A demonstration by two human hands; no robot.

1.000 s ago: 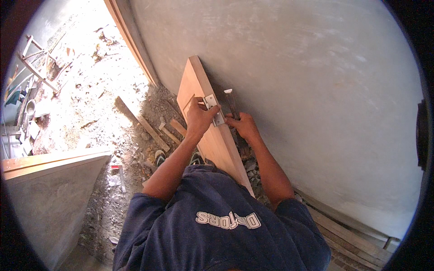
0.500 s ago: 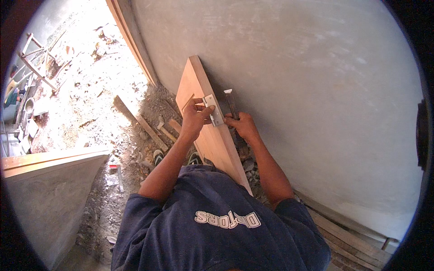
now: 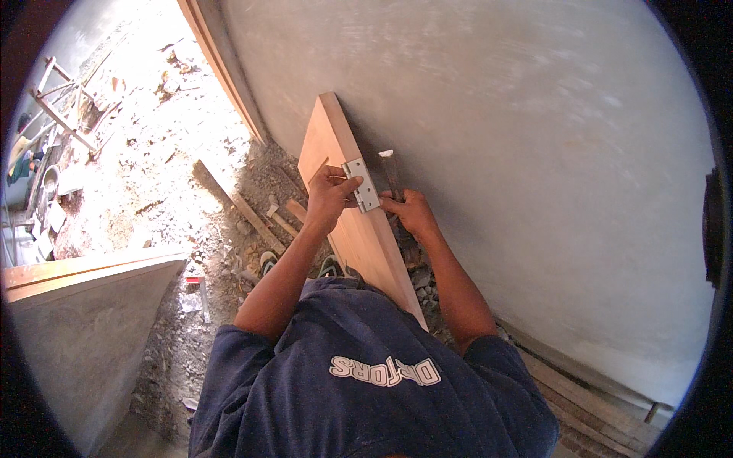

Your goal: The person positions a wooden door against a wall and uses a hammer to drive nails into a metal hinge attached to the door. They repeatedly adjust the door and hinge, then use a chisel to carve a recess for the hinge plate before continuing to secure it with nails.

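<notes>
A light wooden door panel (image 3: pixel 324 141) stands on edge, leaning against the grey plastered wall (image 3: pixel 534 137). A silver metal hinge (image 3: pixel 361 183) lies on the panel's top edge. My left hand (image 3: pixel 328 197) holds the hinge down, thumb and fingers at its left side. Right of the hinge, my right hand (image 3: pixel 411 212) is closed around a dark-handled tool (image 3: pixel 389 169) whose pale tip points up along the wall. Both forearms reach up from my blue shirt.
Loose wood offcuts (image 3: pixel 252 217) and rubble lie on the dusty floor to the left. A wooden frame post (image 3: pixel 221 69) runs up beside the wall. A grey slab with a wood edge (image 3: pixel 84 267) stands at lower left. Planks (image 3: pixel 588 397) lie along the wall's foot.
My left hand has slid along the panel edge and settled on the hinge, which now sits straighter. My right hand stays beside it with the tool.
</notes>
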